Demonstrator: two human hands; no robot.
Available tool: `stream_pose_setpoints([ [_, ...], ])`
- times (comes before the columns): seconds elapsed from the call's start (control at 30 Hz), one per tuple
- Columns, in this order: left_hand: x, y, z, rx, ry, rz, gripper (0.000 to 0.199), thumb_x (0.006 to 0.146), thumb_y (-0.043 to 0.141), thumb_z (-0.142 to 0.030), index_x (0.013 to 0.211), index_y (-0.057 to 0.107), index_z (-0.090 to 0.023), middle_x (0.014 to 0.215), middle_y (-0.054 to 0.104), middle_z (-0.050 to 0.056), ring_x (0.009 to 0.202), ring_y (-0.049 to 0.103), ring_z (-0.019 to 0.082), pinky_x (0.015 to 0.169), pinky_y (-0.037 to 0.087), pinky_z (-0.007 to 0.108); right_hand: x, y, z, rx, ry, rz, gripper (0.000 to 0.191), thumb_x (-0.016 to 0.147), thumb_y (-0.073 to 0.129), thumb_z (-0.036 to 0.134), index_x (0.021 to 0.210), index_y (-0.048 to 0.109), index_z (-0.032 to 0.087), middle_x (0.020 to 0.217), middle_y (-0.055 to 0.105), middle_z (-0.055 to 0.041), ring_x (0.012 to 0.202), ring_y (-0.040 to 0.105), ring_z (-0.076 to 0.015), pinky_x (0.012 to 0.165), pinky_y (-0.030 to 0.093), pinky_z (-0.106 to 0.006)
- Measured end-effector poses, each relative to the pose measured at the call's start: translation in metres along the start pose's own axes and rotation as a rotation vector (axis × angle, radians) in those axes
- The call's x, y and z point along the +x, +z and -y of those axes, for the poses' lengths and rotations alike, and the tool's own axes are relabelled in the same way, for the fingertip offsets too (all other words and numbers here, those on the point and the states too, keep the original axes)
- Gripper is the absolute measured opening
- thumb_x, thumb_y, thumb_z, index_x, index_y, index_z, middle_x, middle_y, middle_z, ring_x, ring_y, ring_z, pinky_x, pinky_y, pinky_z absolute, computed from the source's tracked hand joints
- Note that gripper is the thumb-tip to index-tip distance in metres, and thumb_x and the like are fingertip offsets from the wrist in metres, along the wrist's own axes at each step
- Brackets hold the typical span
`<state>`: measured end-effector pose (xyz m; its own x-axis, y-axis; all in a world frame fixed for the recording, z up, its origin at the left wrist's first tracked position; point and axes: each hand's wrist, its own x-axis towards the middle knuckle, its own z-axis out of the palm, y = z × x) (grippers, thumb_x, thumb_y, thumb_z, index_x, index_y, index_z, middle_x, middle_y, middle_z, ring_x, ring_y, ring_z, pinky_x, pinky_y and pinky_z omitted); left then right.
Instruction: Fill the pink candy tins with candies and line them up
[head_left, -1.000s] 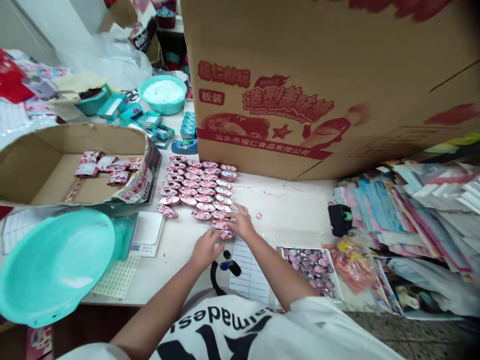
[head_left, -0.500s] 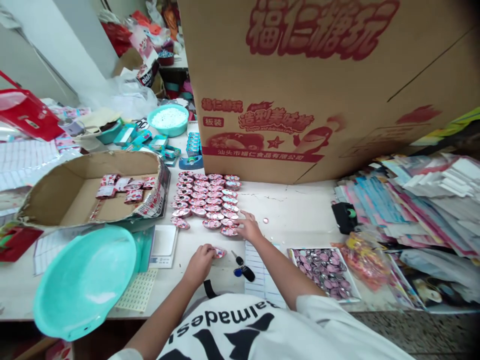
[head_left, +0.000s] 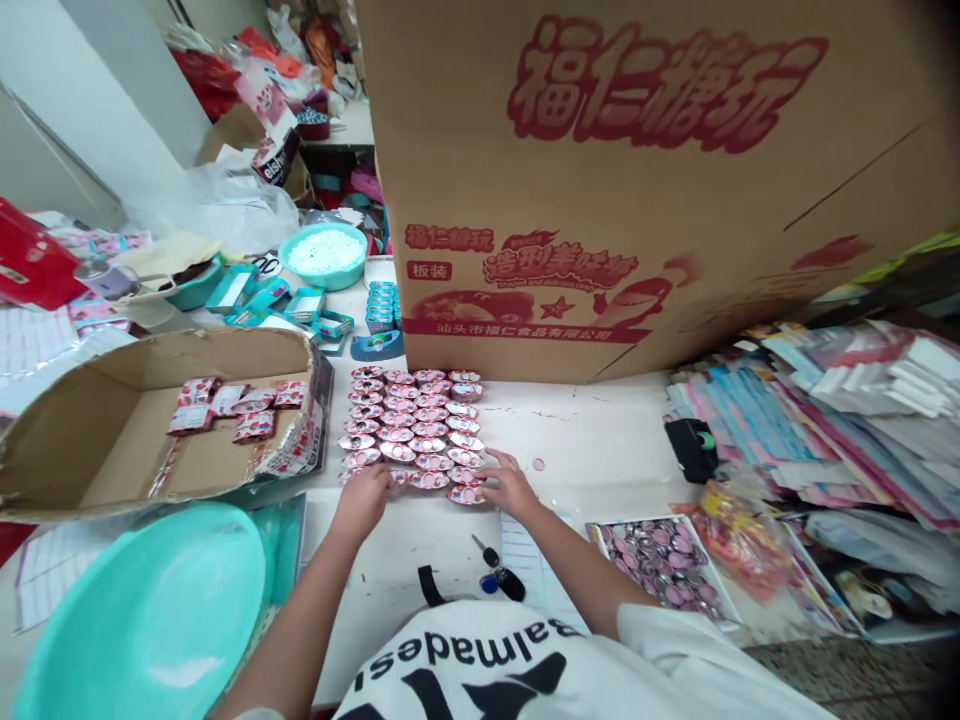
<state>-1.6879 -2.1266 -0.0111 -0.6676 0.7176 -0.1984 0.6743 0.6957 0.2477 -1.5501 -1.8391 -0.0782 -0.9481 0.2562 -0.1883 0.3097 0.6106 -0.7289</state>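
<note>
Small pink and white oval-ended boxes (head_left: 400, 432) stand in close rows on the white table, in front of a big carton. My left hand (head_left: 365, 502) is at the front left of these rows, its fingers pinched at a small pink box (head_left: 397, 478) in the front row; the hand partly hides it. My right hand (head_left: 511, 487) rests at the front right corner, fingers apart, its tips beside or touching the end box (head_left: 466, 494). A bunch of keys (head_left: 501, 575) lies between my forearms.
The tall brown carton (head_left: 540, 190) borders the rows behind. A shallow cardboard box (head_left: 97, 420) with several packets and a turquoise basin (head_left: 150, 620) stand left. At right are a tray of pink round pieces (head_left: 667, 565), a tape dispenser (head_left: 691, 450) and stacked printed cards (head_left: 757, 420).
My left hand has moved left and forward with a small box, from the table near the keys to the front row. My right hand stays at the right corner. The camera view has shifted slightly.
</note>
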Motion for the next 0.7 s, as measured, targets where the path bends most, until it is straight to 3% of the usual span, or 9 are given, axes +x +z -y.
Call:
stream_pose_setpoints([
  [0.2,0.038,0.017,0.008,-0.019,0.114,0.052,0.024,0.088,0.047,-0.009,0.085,0.069,-0.019,0.103,0.067,0.009,0.09,0.061,0.021,0.082,0.044,0.033,-0.005,-0.001,0.002,-0.048,-0.001,0.026,0.033,0.072,0.077,0.022,0.104,0.078,0.029,0.149,0.047,-0.009,0.137,0.04,-0.0332,0.112,0.037,-0.051],
  [0.3,0.027,0.028,0.008,-0.023,0.117,0.011,0.026,0.089,0.046,-0.011,0.098,0.069,-0.021,0.119,0.064,0.011,0.104,0.059,0.025,0.093,0.043,0.04,-0.008,-0.004,0.016,-0.084,-0.036,-0.018,0.043,0.074,0.069,0.013,0.112,0.075,0.032,0.149,0.047,-0.0076,0.137,0.04,-0.0325,0.111,0.039,-0.052],
  [0.37,0.006,0.04,0.003,-0.043,0.041,-0.1,0.028,0.09,0.046,-0.013,0.107,0.067,-0.022,0.127,0.059,0.013,0.115,0.055,0.028,0.1,0.041,0.046,0.002,-0.007,0.034,-0.064,-0.107,-0.104,0.047,0.079,0.059,0.009,0.118,0.072,0.032,0.144,0.051,-0.0068,0.132,0.046,-0.0286,0.108,0.043,-0.05],
  [0.43,-0.02,0.062,-0.007,-0.117,-0.138,-0.323,0.024,0.092,0.048,-0.021,0.107,0.066,-0.022,0.119,0.06,0.013,0.115,0.054,0.028,0.099,0.043,0.045,0.027,-0.012,0.058,-0.009,-0.18,-0.195,0.045,0.085,0.05,0.011,0.12,0.07,0.031,0.131,0.06,-0.0072,0.122,0.055,-0.0245,0.104,0.047,-0.045],
  [0.5,-0.045,0.091,-0.022,-0.136,-0.463,-0.512,0.024,0.093,0.046,-0.026,0.105,0.064,-0.018,0.108,0.059,0.016,0.106,0.057,0.029,0.094,0.048,0.045,0.067,-0.014,0.087,0.034,-0.242,-0.238,0.04,0.09,0.047,0.016,0.121,0.069,0.029,0.119,0.066,-0.0069,0.113,0.061,-0.0226,0.099,0.05,-0.041],
  [0.57,-0.061,0.123,-0.037,-0.056,-0.679,-0.517,0.037,0.093,0.044,-0.029,0.123,0.058,-0.015,0.122,0.055,0.022,0.112,0.055,0.036,0.092,0.047,0.055,0.117,-0.012,0.114,0.026,-0.302,-0.208,0.038,0.091,0.049,0.02,0.123,0.067,0.028,0.119,0.068,-0.0056,0.113,0.061,-0.0219,0.1,0.049,-0.039],
  [0.7,-0.068,0.163,-0.049,-0.058,-0.765,-0.362,0.051,0.091,0.047,-0.034,0.138,0.053,-0.016,0.143,0.046,0.024,0.134,0.04,0.043,0.106,0.034,0.065,0.201,0.006,0.143,-0.12,-0.338,-0.087,0.043,0.086,0.059,0.018,0.128,0.062,0.026,0.131,0.064,-0.0044,0.12,0.059,-0.0232,0.104,0.046,-0.038],
])
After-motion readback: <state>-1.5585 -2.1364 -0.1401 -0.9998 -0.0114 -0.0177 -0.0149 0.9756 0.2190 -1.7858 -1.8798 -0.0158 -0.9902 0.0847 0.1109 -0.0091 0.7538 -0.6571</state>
